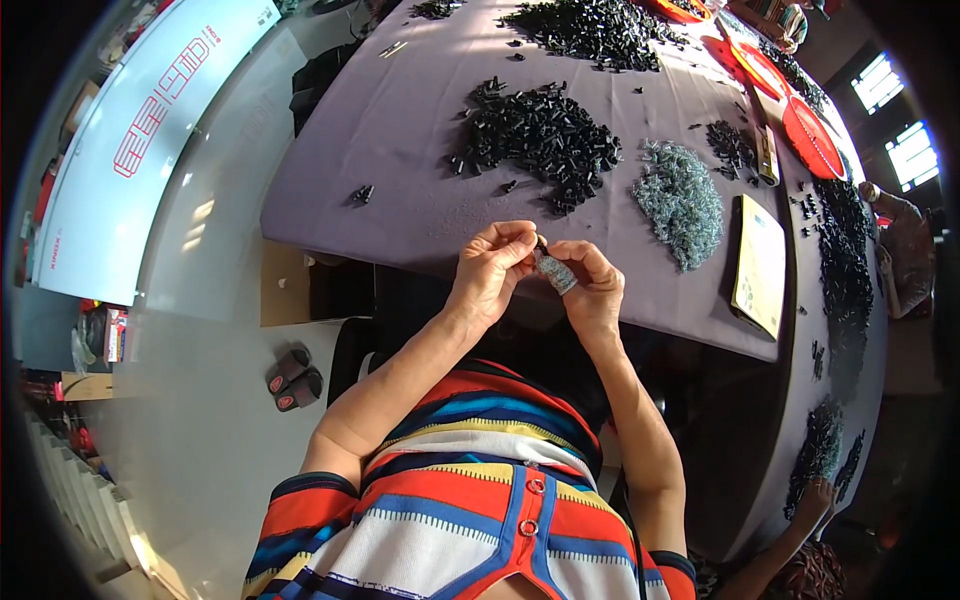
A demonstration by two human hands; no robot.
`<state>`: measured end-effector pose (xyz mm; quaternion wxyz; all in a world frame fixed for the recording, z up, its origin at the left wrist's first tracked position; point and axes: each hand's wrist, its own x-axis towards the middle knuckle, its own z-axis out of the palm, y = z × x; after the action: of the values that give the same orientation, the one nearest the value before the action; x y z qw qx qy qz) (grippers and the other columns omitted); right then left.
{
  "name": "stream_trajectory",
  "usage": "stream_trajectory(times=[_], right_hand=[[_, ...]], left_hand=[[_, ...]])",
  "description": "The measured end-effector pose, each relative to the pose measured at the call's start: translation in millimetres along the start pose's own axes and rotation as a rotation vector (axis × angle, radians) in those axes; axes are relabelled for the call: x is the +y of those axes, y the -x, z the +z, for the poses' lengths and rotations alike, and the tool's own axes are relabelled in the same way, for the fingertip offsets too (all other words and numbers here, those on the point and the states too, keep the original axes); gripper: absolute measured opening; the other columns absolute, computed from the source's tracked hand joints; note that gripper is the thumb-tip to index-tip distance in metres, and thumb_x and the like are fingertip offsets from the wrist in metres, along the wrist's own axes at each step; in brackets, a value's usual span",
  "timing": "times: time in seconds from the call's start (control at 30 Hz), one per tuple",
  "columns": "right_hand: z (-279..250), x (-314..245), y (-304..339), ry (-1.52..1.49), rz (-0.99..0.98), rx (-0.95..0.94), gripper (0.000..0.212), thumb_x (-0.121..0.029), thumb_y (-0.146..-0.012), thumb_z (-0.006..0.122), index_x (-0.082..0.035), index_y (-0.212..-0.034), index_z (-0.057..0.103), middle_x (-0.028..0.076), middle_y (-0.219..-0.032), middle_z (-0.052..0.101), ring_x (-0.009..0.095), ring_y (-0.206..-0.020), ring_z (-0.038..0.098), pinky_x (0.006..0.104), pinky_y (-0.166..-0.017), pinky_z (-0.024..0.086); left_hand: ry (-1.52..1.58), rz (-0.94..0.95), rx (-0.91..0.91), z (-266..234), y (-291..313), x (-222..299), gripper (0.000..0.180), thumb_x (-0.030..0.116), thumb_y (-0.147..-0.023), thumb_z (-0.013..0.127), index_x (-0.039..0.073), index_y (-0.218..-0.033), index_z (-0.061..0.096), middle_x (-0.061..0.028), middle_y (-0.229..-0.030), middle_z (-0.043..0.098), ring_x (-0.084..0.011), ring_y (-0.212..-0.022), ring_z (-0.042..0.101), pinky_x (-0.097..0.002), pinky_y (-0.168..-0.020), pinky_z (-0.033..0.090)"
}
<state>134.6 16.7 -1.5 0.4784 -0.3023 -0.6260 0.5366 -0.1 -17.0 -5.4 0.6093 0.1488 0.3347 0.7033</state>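
Note:
Just off the table's near edge, my two hands meet fingertip to fingertip. My left hand (490,270) is closed in a pinch on a small dark piece (540,242), mostly hidden by the fingers. Closed around a clump of small grey-green translucent pieces (556,276) is my right hand (597,290), its thumb and forefinger close to the dark piece. Beyond the hands lies a heap of small black plastic parts (540,140). To its right sits a loose heap of the same grey-green translucent pieces (680,205), too fine to make out singly.
A yellow flat box (760,268) lies by the table's (380,140) right corner. Red trays (812,137) and more black parts (590,30) stand farther off. Another person's hand (820,495) works at lower right. Slippers (294,378) and a cardboard box (285,285) are on the floor.

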Motion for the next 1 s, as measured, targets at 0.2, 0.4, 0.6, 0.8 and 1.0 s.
stream_trajectory(times=[0.2, 0.4, 0.6, 0.8, 1.0], right_hand=[[0, 0, -1, 0.109, -0.164, -0.006, 0.023, 0.017, -0.071, 0.06, 0.003, -0.088, 0.059, 0.005, -0.086, 0.061, 0.011, -0.082, 0.059, 0.0232, -0.076, 0.049], [0, -3, -2, 0.112, -0.181, 0.005, 0.022, 0.017, -0.072, 0.059, 0.003, -0.088, 0.059, 0.005, -0.085, 0.061, 0.012, -0.082, 0.059, 0.0233, -0.074, 0.048], [1, -2, -1, 0.03, -0.135, 0.024, 0.019, 0.016, -0.075, 0.058, 0.002, -0.088, 0.059, 0.005, -0.084, 0.06, 0.012, -0.08, 0.058, 0.0225, -0.074, 0.047], [-1, -10, -1, 0.35, -0.256, 0.032, 0.026, 0.015, -0.067, 0.061, -0.001, -0.088, 0.06, 0.008, -0.085, 0.061, 0.018, -0.078, 0.061, 0.0252, -0.068, 0.049], [-5, -20, -2, 0.687, -0.482, -0.053, 0.038, 0.012, -0.057, 0.058, -0.004, -0.091, 0.06, 0.009, -0.09, 0.058, 0.027, -0.079, 0.06, 0.0322, -0.064, 0.051]], left_hand=[[-0.073, 0.04, 0.002, 4, 3, -1, 0.011, 0.001, -0.084, 0.058, 0.005, -0.095, 0.061, -0.0058, -0.086, 0.064, -0.0103, -0.072, 0.057, -0.0235, -0.065, 0.046], [-0.097, 0.037, -0.034, 7, 7, 1, 0.013, 0.003, -0.085, 0.058, 0.005, -0.098, 0.058, -0.0063, -0.088, 0.065, -0.0071, -0.065, 0.055, -0.0199, -0.06, 0.045], [-0.073, 0.025, -0.027, 8, 6, 0, 0.013, 0.003, -0.085, 0.058, 0.006, -0.098, 0.057, -0.0069, -0.088, 0.066, -0.0064, -0.063, 0.055, -0.0184, -0.058, 0.045], [-0.082, 0.029, -0.023, 7, 7, 0, 0.014, 0.003, -0.085, 0.058, 0.005, -0.099, 0.06, -0.0058, -0.087, 0.066, -0.0054, -0.064, 0.054, -0.0176, -0.059, 0.044], [-0.127, 0.074, 0.019, 7, 7, -5, 0.013, 0.003, -0.086, 0.057, 0.005, -0.099, 0.061, -0.0049, -0.086, 0.065, -0.0064, -0.068, 0.056, -0.0191, -0.062, 0.044]])
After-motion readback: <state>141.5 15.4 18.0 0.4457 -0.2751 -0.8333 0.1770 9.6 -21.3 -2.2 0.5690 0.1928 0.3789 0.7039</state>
